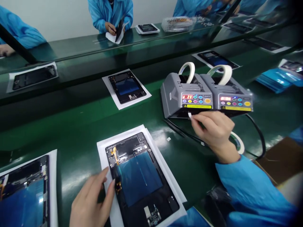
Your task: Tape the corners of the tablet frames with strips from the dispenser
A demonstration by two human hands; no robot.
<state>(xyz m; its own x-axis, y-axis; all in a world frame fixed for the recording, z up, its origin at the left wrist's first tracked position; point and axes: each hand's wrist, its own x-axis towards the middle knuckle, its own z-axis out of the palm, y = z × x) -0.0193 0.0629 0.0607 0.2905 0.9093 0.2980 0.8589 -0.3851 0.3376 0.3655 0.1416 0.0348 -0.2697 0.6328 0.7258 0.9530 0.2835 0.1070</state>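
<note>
An opened tablet (142,176), its blue-covered battery and circuit parts exposed, lies on white paper (175,183) in front of me. My left hand (91,201) rests at the left edge of the tablet and paper, fingers apart, holding nothing. Thumb and forefinger of my right hand (213,129) are closed on a small piece of white tape (189,115). That hand is just below the front of the left grey tape dispenser (187,94), whose display is lit red. Beside it stands a second tape dispenser (233,93). Each carries a roll of white tape.
Another opened tablet (26,192) lies at left, one (125,86) further back. Black cables (182,130) run below the dispensers near a loose tape roll (238,142). Blue packets (274,78) are stacked at right. Across the bench, a person in blue (111,15) handles a tablet.
</note>
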